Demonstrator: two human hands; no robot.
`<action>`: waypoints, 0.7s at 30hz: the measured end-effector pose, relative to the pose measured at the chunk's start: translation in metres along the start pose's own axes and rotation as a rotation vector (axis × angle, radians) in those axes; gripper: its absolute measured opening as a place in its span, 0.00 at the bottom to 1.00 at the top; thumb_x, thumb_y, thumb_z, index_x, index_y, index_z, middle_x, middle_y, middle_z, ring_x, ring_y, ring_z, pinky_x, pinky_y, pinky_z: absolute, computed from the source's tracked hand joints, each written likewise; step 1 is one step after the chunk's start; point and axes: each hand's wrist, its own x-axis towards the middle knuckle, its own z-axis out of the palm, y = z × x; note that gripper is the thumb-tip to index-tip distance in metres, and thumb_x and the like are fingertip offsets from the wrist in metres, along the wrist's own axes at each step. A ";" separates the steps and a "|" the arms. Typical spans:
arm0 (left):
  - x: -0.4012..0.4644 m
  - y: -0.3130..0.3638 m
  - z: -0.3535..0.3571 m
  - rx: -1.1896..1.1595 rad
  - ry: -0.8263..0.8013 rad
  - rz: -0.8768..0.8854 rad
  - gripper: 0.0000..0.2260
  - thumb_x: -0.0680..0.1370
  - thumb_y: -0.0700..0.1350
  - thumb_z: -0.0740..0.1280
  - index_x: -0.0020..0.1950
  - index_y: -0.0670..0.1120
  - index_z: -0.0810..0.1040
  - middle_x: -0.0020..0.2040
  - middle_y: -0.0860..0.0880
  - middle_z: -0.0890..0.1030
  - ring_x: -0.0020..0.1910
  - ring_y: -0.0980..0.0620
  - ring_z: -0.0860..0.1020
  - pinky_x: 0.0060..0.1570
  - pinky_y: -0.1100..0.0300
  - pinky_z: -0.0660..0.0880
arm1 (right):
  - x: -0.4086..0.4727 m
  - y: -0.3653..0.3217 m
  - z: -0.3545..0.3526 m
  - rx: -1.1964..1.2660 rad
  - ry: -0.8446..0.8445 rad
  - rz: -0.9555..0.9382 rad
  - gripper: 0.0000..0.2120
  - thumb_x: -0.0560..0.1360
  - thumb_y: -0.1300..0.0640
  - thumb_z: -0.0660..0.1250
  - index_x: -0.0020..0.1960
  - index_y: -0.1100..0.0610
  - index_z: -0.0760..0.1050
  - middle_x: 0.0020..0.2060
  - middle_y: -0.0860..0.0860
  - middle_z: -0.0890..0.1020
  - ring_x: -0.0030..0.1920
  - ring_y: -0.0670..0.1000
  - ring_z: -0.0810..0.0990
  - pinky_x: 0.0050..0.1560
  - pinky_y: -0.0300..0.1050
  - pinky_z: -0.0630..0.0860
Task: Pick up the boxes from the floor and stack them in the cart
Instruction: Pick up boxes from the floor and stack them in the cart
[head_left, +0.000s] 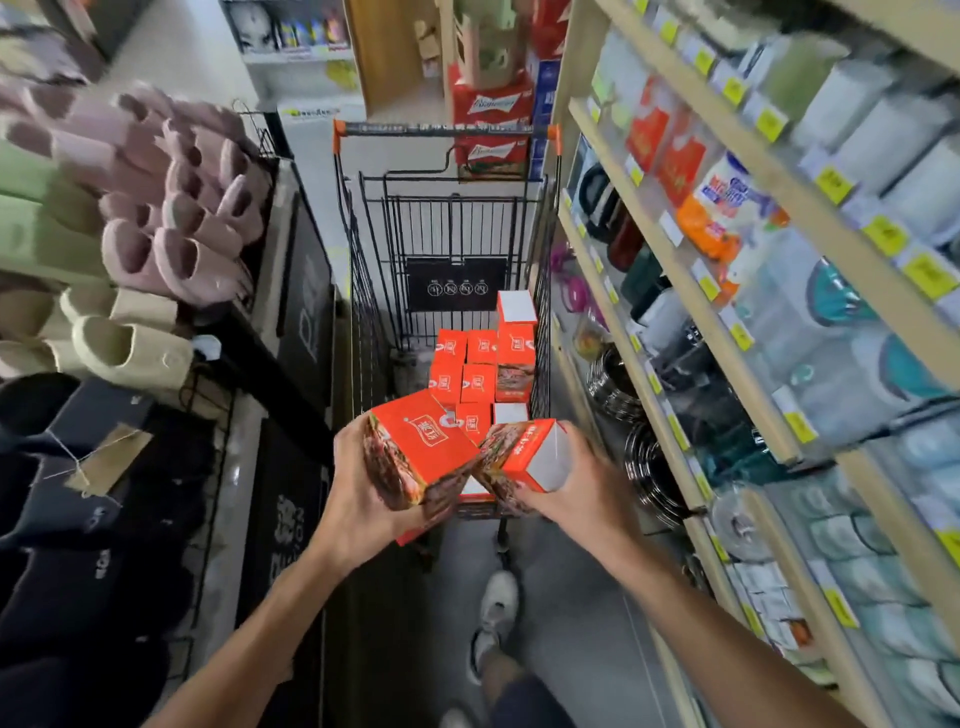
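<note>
Narrow shop aisle, shelves (727, 322) flanking cart (447, 130), left hand (358, 499) and right hand (582, 483) each gripping an orange box (421, 441).

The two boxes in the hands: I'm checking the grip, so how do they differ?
The box in the left hand shows its orange logo face upward, tilted left. The box in the right hand shows a blank white face and tilts right. Both are orange, about equal in size, and held over the cart.
</note>
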 end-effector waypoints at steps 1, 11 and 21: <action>0.014 -0.004 0.000 0.029 -0.003 -0.005 0.52 0.57 0.64 0.82 0.74 0.56 0.58 0.68 0.53 0.63 0.71 0.57 0.66 0.66 0.65 0.68 | 0.016 0.000 0.004 0.019 -0.003 0.006 0.46 0.58 0.33 0.77 0.71 0.50 0.70 0.62 0.50 0.81 0.59 0.56 0.80 0.48 0.45 0.74; 0.140 -0.032 0.002 0.086 0.011 -0.096 0.52 0.54 0.72 0.78 0.72 0.61 0.59 0.68 0.54 0.65 0.69 0.65 0.66 0.62 0.74 0.66 | 0.143 0.008 0.052 0.095 -0.063 0.179 0.51 0.54 0.28 0.78 0.71 0.49 0.69 0.62 0.50 0.80 0.59 0.55 0.80 0.50 0.46 0.74; 0.232 -0.087 0.002 0.286 -0.124 -0.065 0.52 0.59 0.60 0.83 0.76 0.53 0.60 0.68 0.67 0.64 0.70 0.69 0.57 0.70 0.44 0.63 | 0.190 0.010 0.112 0.031 0.012 0.387 0.51 0.54 0.17 0.67 0.63 0.53 0.72 0.54 0.52 0.82 0.54 0.56 0.80 0.47 0.49 0.76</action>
